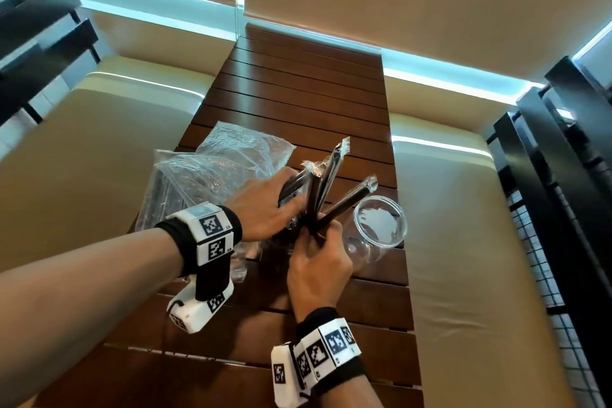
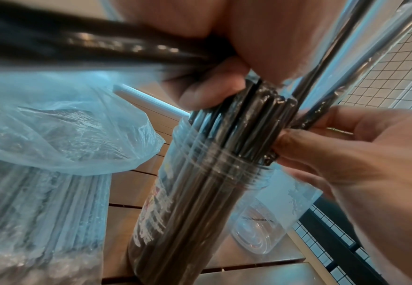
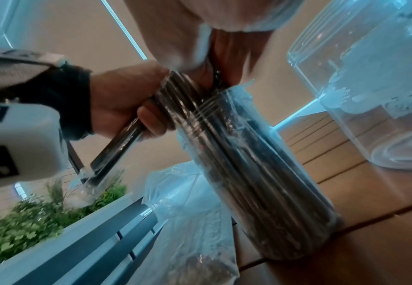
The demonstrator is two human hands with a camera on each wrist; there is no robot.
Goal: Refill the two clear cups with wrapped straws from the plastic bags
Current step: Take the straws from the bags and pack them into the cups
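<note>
Grip: left hand and right hand both clasp wrapped black straws, bunching them to fit.
Location: straws stand in the packed clear cup.
Pending: empty clear cup just beside; plastic bags behind.

Your left hand and right hand cover the straw-filled cup from the head view, so you cannot see its rim there. The straws your left hand grips smear into blur at the left wrist view's edge. Beyond that hand, the plastic bags are too crumpled to tell their contents.
</note>
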